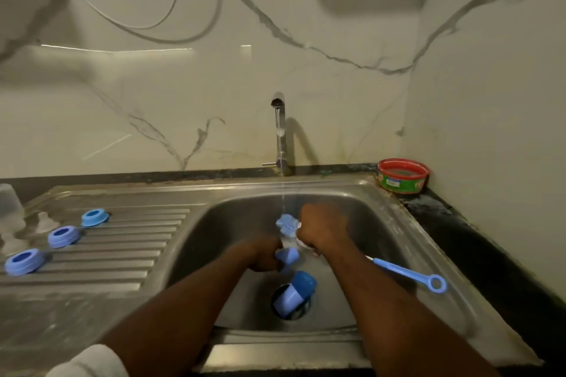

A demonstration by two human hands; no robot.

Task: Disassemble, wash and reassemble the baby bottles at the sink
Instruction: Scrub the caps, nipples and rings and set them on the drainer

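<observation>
Mid-wash, disassembly looks done. Left hand [266, 255] grips blue cap [288, 255]; right hand [321, 231] clenched round brush head [286, 224], under tap stream [283, 199]. Second cap [294, 293] on drain at 6 o'clock. Three collars [62, 236] on drainboard at 9 o'clock. Next, my guess: rinse cap, park it beside collars.

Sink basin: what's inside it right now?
Inside the sink: two blue caps lying over the drain, a blue brush, and both hands washing a blue piece under the running water. The drain itself is mostly covered.
</observation>
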